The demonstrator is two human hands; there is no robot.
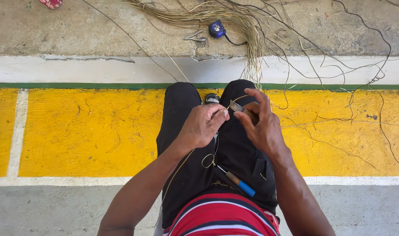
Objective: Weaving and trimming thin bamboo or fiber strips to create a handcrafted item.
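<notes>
Dull metal blade (235, 106), dry fibre strand (180, 168) (rough painted concrete floor (90, 131)).

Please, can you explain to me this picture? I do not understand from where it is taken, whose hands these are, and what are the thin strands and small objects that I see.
The picture comes from a camera worn on a person's head, looking down, so the two arms are that person's own. The person sits with legs in black trousers stretched over a yellow painted floor.

The right hand holds a small knife, blade toward the left hand. The left hand pinches a thin pale strand against the blade; the strand loops down over the lap.

On the lap lies a tool with a wood and blue handle. Farther off, on bare concrete, lie a bundle of pale fibres, a blue tape measure and a metal tool I cannot identify. Dark thin strands spread to the right.
</notes>
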